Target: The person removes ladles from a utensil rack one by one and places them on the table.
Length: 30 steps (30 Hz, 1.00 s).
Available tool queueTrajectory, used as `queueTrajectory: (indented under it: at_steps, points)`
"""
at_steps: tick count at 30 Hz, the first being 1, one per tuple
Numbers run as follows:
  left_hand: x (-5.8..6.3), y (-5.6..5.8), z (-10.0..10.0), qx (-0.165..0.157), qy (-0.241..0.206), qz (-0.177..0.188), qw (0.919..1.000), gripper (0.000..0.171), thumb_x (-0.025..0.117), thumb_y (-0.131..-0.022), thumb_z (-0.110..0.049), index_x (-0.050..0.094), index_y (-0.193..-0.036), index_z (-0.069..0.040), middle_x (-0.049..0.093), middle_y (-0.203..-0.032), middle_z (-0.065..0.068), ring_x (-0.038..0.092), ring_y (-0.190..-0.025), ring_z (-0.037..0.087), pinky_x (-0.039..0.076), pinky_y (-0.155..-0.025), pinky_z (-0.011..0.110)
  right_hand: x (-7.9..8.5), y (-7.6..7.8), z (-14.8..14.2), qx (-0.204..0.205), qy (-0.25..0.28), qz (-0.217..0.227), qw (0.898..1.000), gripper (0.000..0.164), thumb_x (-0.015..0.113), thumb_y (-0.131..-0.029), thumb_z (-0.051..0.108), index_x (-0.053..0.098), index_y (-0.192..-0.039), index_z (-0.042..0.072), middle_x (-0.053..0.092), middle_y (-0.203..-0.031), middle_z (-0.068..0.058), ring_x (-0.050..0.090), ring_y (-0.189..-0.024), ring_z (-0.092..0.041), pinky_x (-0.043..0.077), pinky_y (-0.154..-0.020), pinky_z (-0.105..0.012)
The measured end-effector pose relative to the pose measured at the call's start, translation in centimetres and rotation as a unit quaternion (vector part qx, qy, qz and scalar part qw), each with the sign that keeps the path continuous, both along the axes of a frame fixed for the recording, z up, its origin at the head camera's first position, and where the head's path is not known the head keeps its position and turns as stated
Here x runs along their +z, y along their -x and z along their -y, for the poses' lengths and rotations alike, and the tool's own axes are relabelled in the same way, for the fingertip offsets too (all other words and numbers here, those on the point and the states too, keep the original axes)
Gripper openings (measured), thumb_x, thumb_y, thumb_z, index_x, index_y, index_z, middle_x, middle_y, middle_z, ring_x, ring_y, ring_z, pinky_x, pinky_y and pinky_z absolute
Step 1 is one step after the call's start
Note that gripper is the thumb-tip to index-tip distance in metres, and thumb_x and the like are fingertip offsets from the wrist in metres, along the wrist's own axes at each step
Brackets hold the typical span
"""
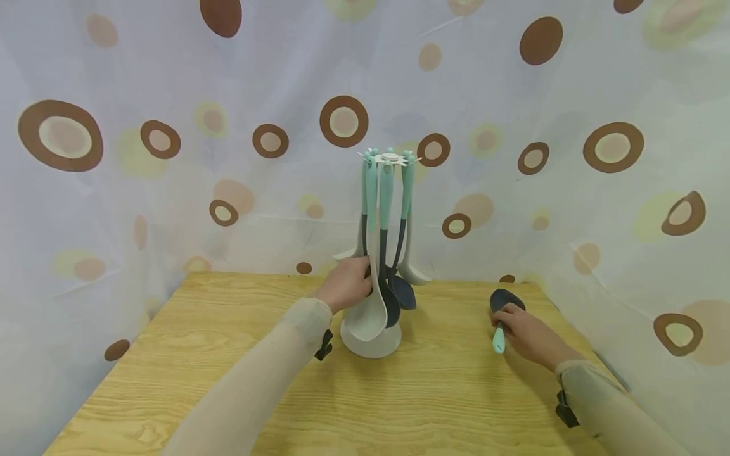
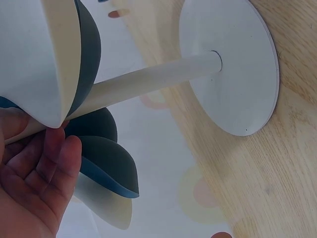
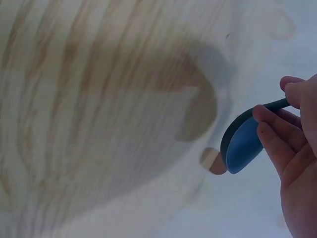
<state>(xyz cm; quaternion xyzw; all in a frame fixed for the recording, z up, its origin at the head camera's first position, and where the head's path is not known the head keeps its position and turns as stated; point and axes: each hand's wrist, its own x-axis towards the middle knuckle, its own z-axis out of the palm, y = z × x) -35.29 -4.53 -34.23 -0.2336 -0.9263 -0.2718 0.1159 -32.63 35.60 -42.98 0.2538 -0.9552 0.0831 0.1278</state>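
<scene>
In the middle of the table stands a white utensil stand, a round base with a pole. Mint-handled utensils hang around its top, among them a white ladle and a dark ladle. My left hand reaches in among them and grips the pole low down, thumb on one side and fingers on the other. At the right, my right hand holds a dark cooking spoon by its shank, its mint handle end pointing toward me. That spoon's bowl is held over the table.
A wooden table lies beneath both hands. Behind it and along both sides hangs a pale curtain with brown and yellow circles. Another dark utensil head and a white one hang on the stand's right side.
</scene>
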Motion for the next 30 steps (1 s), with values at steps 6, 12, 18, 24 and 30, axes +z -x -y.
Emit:
queueTrajectory:
  at_steps: [6, 12, 18, 24, 30]
  points:
    - [0.0, 0.0, -0.2, 0.003, 0.002, 0.009, 1.0000, 0.014, 0.049, -0.095, -0.030, 0.060, -0.099, -0.023, 0.065, -0.092, -0.003, 0.058, -0.074, 0.011, 0.048, -0.066, 0.030, -0.7, -0.2, -1.2, -0.002, -0.014, 0.015, 1.000, 0.019, 0.059, -0.088, 0.004, 0.066, -0.104, 0.013, 0.054, -0.097, 0.002, 0.058, -0.082, -0.013, 0.049, -0.069, -0.031]
    - [0.1, -0.1, -0.2, 0.006, -0.001, 0.005, 1.0000, 0.014, 0.049, -0.095, -0.029, 0.060, -0.097, -0.021, 0.066, -0.093, -0.002, 0.060, -0.078, 0.011, 0.050, -0.069, 0.032, -1.4, 0.1, -1.8, 0.022, -0.037, -0.004, 0.999, 0.021, 0.062, -0.085, 0.003, 0.069, -0.100, 0.017, 0.053, -0.094, 0.003, 0.057, -0.079, -0.011, 0.049, -0.067, -0.028]
    - [0.3, -0.3, -0.1, -0.006, 0.011, 0.007, 0.9999, 0.016, 0.044, -0.097, -0.029, 0.057, -0.101, -0.020, 0.065, -0.103, 0.001, 0.063, -0.091, 0.015, 0.052, -0.074, 0.036, -1.7, 0.4, -2.2, 0.044, -0.060, -0.020, 0.997, 0.020, 0.068, -0.081, 0.004, 0.068, -0.094, 0.018, 0.053, -0.092, 0.000, 0.057, -0.076, -0.011, 0.049, -0.065, -0.026]
    - [0.0, -0.2, -0.1, -0.010, 0.007, 0.007, 0.9999, 0.017, 0.044, -0.097, -0.031, 0.056, -0.103, -0.020, 0.065, -0.105, 0.002, 0.063, -0.093, 0.016, 0.052, -0.075, 0.037, -1.5, 0.6, -2.1, 0.015, -0.073, 0.034, 0.997, 0.019, 0.062, -0.085, 0.001, 0.066, -0.099, 0.014, 0.052, -0.096, -0.003, 0.057, -0.079, -0.014, 0.048, -0.064, -0.028]
    - [0.0, -0.1, 0.0, -0.010, -0.001, -0.007, 0.9999, 0.016, 0.045, -0.097, -0.031, 0.056, -0.100, -0.021, 0.065, -0.101, 0.000, 0.063, -0.089, 0.014, 0.052, -0.072, 0.036, -1.2, 1.2, -1.7, -0.025, -0.079, 0.091, 0.992, 0.019, 0.053, -0.088, 0.003, 0.064, -0.103, 0.007, 0.051, -0.102, -0.007, 0.057, -0.085, -0.020, 0.048, -0.068, -0.034]
